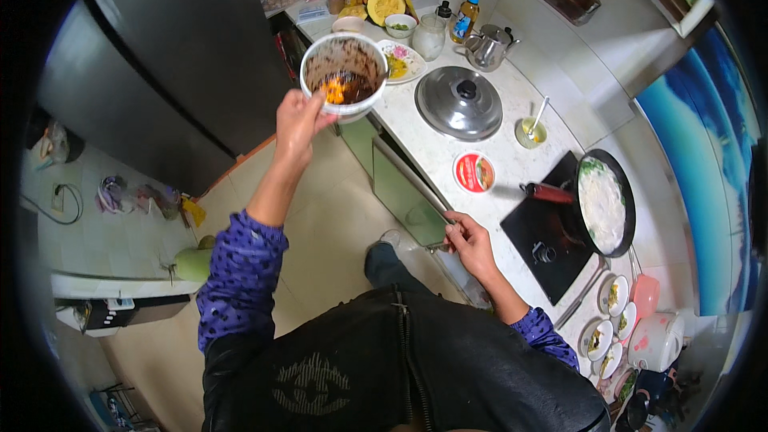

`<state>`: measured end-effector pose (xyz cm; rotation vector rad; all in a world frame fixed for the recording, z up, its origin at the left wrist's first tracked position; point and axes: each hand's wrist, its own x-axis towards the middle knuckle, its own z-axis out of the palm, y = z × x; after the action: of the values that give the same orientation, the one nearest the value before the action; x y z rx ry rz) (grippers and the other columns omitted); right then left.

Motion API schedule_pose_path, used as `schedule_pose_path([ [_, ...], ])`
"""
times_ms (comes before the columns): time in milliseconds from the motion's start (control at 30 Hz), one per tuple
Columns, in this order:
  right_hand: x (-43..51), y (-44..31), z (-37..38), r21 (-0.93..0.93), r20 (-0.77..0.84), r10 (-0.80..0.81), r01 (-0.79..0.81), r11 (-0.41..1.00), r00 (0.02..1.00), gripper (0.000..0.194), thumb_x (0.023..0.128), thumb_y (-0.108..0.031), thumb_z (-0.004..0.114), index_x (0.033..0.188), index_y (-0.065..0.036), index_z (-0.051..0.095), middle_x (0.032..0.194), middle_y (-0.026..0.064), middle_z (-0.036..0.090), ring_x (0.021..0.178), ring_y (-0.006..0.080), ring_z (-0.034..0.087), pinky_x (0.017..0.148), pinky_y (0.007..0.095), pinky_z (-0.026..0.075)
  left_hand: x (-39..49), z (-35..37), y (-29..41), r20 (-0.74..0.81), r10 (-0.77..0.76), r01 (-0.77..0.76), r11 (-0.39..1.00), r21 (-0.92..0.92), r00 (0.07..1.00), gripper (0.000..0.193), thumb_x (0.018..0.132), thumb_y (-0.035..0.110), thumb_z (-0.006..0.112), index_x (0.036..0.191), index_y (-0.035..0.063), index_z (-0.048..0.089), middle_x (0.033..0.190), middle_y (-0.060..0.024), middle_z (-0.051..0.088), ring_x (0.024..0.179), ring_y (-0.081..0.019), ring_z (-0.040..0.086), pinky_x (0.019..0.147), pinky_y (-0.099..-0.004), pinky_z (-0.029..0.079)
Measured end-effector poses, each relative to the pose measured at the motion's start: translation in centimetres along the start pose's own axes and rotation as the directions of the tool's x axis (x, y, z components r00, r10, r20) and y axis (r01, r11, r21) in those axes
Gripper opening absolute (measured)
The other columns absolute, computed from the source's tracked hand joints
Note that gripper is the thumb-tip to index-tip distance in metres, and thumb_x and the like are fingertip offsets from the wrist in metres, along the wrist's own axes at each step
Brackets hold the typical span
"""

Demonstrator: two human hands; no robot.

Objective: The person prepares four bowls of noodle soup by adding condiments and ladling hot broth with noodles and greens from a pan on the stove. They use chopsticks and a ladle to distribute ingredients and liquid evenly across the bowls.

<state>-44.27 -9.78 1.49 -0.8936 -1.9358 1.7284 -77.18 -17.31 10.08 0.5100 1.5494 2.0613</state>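
Note:
My left hand (pixel 303 123) grips the rim of a white plastic tub (pixel 344 109) and holds it up beside the counter's edge. Dark sauce and a bright orange lump lie inside, and brown smears coat its inner wall. Lower down, the fingers of my right hand (pixel 471 244) close on the corner of a green cabinet door (pixel 408 195), which stands ajar below the worktop. A round red and white lid (pixel 474 173) lies on the counter near that door. Farther back rests a domed steel pan lid (pixel 458 105) with a black knob.
A frying pan (pixel 603 204) with white food and greens sits over the black cooktop (pixel 543 240). A small cup with a spoon (pixel 531 133), a steel teapot (pixel 489 49), a glass jar (pixel 429 36) and a plate (pixel 414 66) stand behind. Several small bowls (pixel 597 339) are at right.

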Motion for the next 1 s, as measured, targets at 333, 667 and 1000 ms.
schedule_pose_path([
  [333,15.1,-0.4,-0.4,0.127,-0.112,0.015,0.000,0.992,0.994,0.025,0.088,-0.005,0.051,0.111,0.004,0.053,0.066,0.0043,0.054,0.055,0.0082,0.050,0.050,0.0219,0.042,26.2,8.1,-0.1,0.109,-0.030,0.030,1.000,0.002,0.994,0.018,0.085,0.013,0.056,0.079,-0.0031,0.049,0.078,-0.0109,0.059,0.067,-0.0154,0.062,0.062,-0.0215,0.055],
  [667,17.4,9.0,-3.9,-0.693,-0.668,-0.132,-0.547,0.469,0.732,0.061,0.071,-0.021,0.069,0.122,-0.004,0.042,0.116,0.0218,0.047,0.108,0.0381,0.045,0.092,0.0433,0.039,45.0,20.2,-5.2,0.248,-0.025,0.044,0.997,-0.068,0.969,0.022,0.080,0.009,0.058,0.085,-0.0099,0.048,0.085,-0.0176,0.057,0.070,-0.0247,0.061,0.065,-0.0286,0.058],
  [1000,19.8,13.4,-1.8,0.023,-0.988,0.145,-0.893,0.450,0.047,0.024,0.078,-0.024,0.060,0.085,-0.001,0.056,0.089,0.0186,0.058,0.086,0.0349,0.056,0.075,0.0452,0.043,58.3,29.8,-13.5,0.214,-0.270,0.255,0.962,0.093,0.939,0.038,0.078,0.005,0.060,0.110,-0.0079,0.045,0.106,-0.0194,0.055,0.082,-0.0289,0.063,0.059,-0.0304,0.059],
])
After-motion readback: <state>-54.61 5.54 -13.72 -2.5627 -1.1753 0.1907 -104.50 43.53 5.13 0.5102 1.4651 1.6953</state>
